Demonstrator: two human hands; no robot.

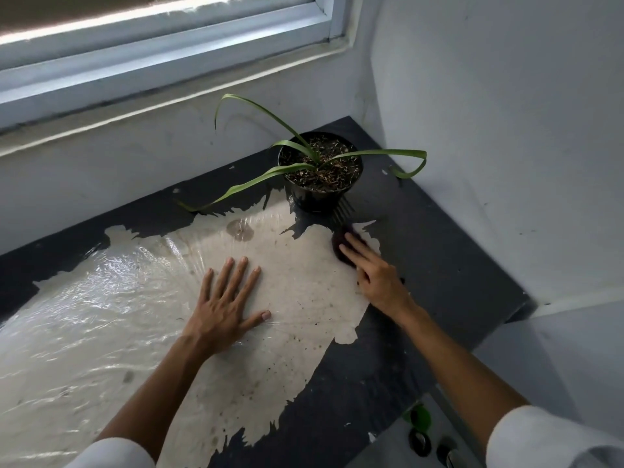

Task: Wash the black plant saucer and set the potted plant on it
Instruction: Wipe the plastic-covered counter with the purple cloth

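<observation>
Left hand spread flat on worktop, right hand fingers straight, touched dark object beside potted plant.

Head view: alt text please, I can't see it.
Left hand lies flat on a glossy, peeling beige-and-black ledge; right hand touches a small dark object beside the black pot of a long-leaved green plant, in the corner under a window.

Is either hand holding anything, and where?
Nothing is gripped. The left hand lies flat on the counter; the right hand rests straight fingers on a dark pad.
</observation>
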